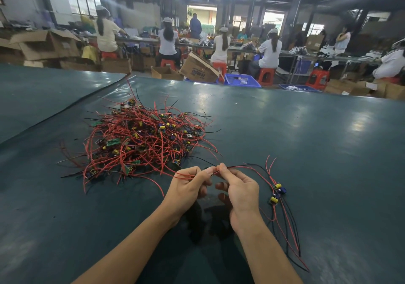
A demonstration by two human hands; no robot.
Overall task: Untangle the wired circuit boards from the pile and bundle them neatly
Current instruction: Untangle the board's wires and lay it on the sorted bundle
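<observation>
A tangled pile of small green circuit boards with red and black wires (140,139) lies on the dark green table (306,143), ahead and to the left of my hands. My left hand (188,187) and my right hand (237,187) are close together near the table's front. Both pinch the same red and black wires between thumb and fingertips. From my right hand those wires run right to a small group of boards with yellow and blue parts (277,192), which rests on the table, its loose wire ends trailing toward me.
A seam in the table cover (65,110) runs diagonally at the left. Beyond the far edge stand blue plastic crates (241,80), cardboard boxes (198,69) and several seated workers on red stools at long benches.
</observation>
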